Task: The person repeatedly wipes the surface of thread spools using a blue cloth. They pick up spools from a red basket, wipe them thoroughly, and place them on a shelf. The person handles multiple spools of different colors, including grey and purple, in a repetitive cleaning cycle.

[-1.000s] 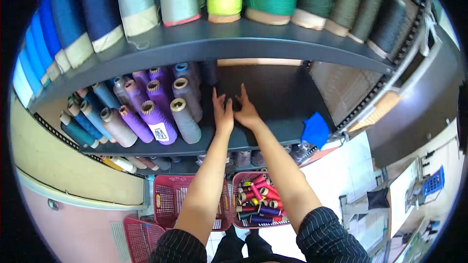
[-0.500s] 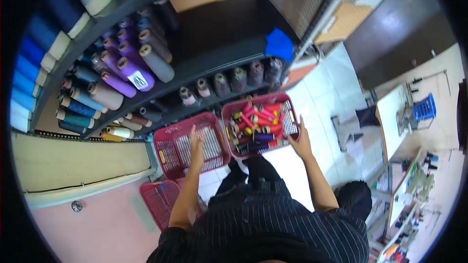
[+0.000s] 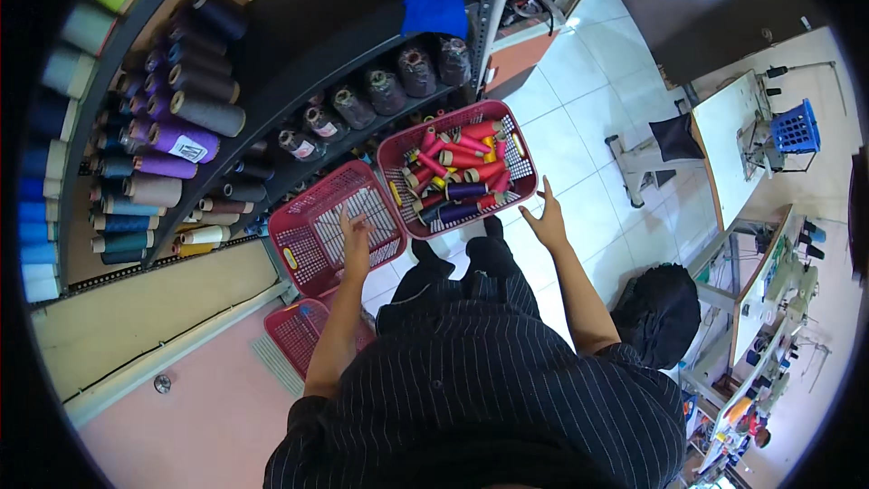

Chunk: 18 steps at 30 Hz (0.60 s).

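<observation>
A person in a dark pinstriped top stands over two red mesh baskets on the white tiled floor (image 3: 597,136) at the foot of a dark shelf (image 3: 299,118) of yarn cones. The left hand (image 3: 355,234) is open, fingers spread, over the near rim of the empty basket (image 3: 312,244), seemingly touching its wire bottom. The right hand (image 3: 549,217) is open too, palm forward and fingers splayed, holding nothing; it hangs just beside the near right corner of the full basket (image 3: 518,179), apart from it.

The full basket lies ahead of the right hand and to its left, its long axis running from the person's left up toward the right and away. It is packed with small spools (image 3: 457,167), mostly red and pink, with some purple, yellow and dark ones. The right hand is the nearer to it; the left hand is at the empty basket, which touches the full one along one side. A third red basket (image 3: 294,340) sits lower left, partly hidden behind the left arm.

On the shelf, large cones lie on their sides: purple, grey, teal and blue to the left, dark ones wrapped in clear plastic along the lower row. One purple cone (image 3: 181,140) carries a white rectangular label on its side. A blue cloth (image 3: 434,7) rests on the upper shelf. A small yellow oval tag shows on the empty basket's rim. To the right stand a worktop (image 3: 724,140) and a blue crate (image 3: 797,129).
</observation>
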{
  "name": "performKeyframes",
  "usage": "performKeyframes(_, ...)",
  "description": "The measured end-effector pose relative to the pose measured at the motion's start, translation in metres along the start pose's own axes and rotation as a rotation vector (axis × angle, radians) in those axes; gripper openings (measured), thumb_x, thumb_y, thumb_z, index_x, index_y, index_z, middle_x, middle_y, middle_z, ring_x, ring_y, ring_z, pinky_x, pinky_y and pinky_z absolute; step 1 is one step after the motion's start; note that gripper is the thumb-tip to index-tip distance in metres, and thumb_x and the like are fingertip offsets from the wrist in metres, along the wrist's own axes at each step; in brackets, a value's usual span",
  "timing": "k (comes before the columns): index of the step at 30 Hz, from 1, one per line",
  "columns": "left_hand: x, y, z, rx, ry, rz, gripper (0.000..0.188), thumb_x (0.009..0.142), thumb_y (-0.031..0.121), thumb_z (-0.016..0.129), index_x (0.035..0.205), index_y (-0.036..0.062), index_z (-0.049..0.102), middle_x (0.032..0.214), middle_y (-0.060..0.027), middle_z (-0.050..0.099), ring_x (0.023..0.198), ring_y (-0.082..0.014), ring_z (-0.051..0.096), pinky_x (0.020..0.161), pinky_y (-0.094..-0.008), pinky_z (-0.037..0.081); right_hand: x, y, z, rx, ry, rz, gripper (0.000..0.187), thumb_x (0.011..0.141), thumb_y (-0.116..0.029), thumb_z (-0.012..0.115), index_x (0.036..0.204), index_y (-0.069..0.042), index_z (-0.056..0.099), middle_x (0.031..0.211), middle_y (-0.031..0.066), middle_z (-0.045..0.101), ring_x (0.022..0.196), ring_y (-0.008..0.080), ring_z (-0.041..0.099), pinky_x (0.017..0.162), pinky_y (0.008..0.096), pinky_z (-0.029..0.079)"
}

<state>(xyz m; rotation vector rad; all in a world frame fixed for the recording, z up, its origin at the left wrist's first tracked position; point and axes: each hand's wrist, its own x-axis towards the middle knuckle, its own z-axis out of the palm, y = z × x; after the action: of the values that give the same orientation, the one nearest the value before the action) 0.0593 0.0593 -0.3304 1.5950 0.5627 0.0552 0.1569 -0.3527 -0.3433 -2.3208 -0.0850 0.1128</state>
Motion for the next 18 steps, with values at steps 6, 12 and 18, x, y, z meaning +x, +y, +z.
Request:
performKeyframes(6, 0.008, -0.014, 0.080, -0.012, -0.004, -0.200, 0.062, 0.096, 0.014, 0.044, 0.151, 0.0107, 0.015, 0.101, -0.0069, 0.052, 0.083, -0.0117, 0.050, 0.077, -0.0247, 0.045, 0.007, 0.047, -0.023, -0.030, -0.111, 0.060, 0.092, 0.077, -0.028, 0.077, 0.148, -0.007, 0.023, 0.117, 0.0258, 0.058, 0.111, 0.0388, 0.054, 0.097, 0.0439, 0.041)
performKeyframes(12, 0.016, -0.090, 0.147, 0.075, 0.066, -0.400, 0.069, 0.091, 0.023, 0.055, 0.149, 0.0101, 0.020, 0.092, -0.0057, 0.050, 0.077, -0.0123, 0.053, 0.059, -0.0244, 0.044, 0.030, 0.097, -0.038, -0.043, -0.324, 0.003, 0.085, 0.077, -0.030, 0.073, 0.145, -0.005, 0.029, 0.115, 0.0270, 0.057, 0.110, 0.0403, 0.053, 0.096, 0.0449, 0.042)
performKeyframes(18, -0.006, -0.169, 0.200, 0.093, 0.007, -0.571, 0.067, 0.092, 0.032, 0.057, 0.145, 0.0083, 0.025, 0.078, -0.0072, 0.056, 0.065, -0.0174, 0.058, 0.062, -0.0296, 0.051, 0.060, 0.135, -0.018, -0.075, -0.542, 0.010, 0.078, 0.078, -0.037, 0.069, 0.141, -0.004, 0.035, 0.115, 0.0313, 0.056, 0.113, 0.0437, 0.051, 0.097, 0.0465, 0.043)
